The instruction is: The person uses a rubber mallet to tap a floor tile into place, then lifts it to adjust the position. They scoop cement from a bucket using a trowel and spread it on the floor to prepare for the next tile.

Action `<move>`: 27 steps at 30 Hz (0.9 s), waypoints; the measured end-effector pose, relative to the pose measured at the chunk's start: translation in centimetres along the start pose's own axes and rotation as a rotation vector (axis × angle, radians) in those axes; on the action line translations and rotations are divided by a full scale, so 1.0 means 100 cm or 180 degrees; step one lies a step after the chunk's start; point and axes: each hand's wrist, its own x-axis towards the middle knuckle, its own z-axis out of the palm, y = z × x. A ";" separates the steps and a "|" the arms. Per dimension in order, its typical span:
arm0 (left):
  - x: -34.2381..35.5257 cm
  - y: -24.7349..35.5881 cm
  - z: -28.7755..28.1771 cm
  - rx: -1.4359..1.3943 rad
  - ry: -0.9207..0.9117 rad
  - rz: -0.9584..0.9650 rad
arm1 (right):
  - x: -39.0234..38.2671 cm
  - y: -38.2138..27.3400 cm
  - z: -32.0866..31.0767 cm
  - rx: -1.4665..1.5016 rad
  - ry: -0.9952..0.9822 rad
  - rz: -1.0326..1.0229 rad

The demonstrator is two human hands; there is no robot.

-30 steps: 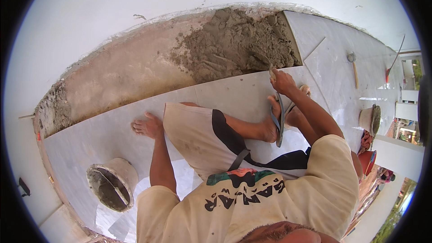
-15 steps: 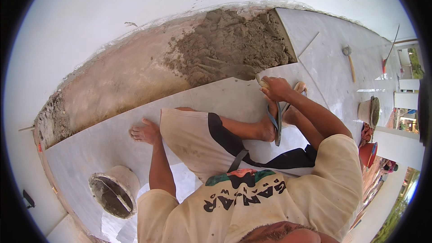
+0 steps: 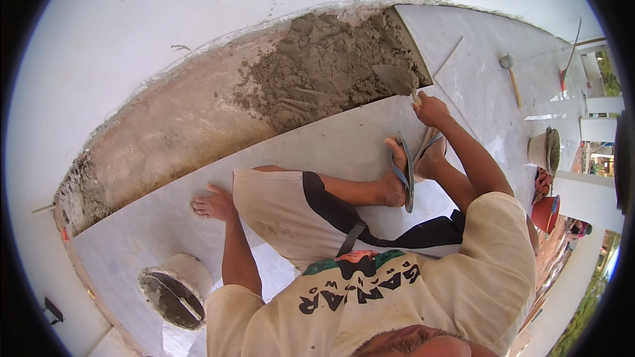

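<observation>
My right hand (image 3: pixel 432 110) is closed round the handle of a trowel (image 3: pixel 397 79). The trowel's blade lies over the wet mortar (image 3: pixel 331 59), close to the edge of a laid tile at the right. The mortar is spread in a rough, lumpy bed on the bare floor strip (image 3: pixel 178 125) along the wall. My left hand (image 3: pixel 213 203) rests flat on the grey floor tiles (image 3: pixel 132 225), fingers stretched out, beside my knee. Near my left forearm stands a mortar-stained bucket (image 3: pixel 173 294) with a handle across its mouth.
A mallet (image 3: pixel 512 79) lies on the tiles to the right. Past it stand a second bucket (image 3: pixel 544 149) and a red bucket (image 3: pixel 545 214), with a dark red cloth (image 3: pixel 542 185) between them. The white wall (image 3: pixel 198 13) curves along the far side. My sandalled feet (image 3: pixel 405 175) are on the tiles.
My right hand has moved right and a little away from me. The trowel blade has swung from the near tile edge up over the mortar's right end. My left hand has stayed put.
</observation>
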 end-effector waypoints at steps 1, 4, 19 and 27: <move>0.000 0.001 -0.002 -0.0015 -0.0062 -0.0031 | 0.009 0.008 0.000 0.0014 0.0095 0.0134; 0.001 0.004 -0.006 -0.0018 -0.0143 -0.0071 | 0.029 0.026 0.001 0.0080 0.0062 0.0249; 0.002 0.000 0.000 -0.0112 -0.0163 -0.0038 | 0.046 0.059 0.015 0.0605 0.0257 0.0851; 0.006 -0.004 0.006 -0.0185 -0.0067 -0.0006 | 0.057 -0.031 -0.021 0.0726 0.0698 0.0298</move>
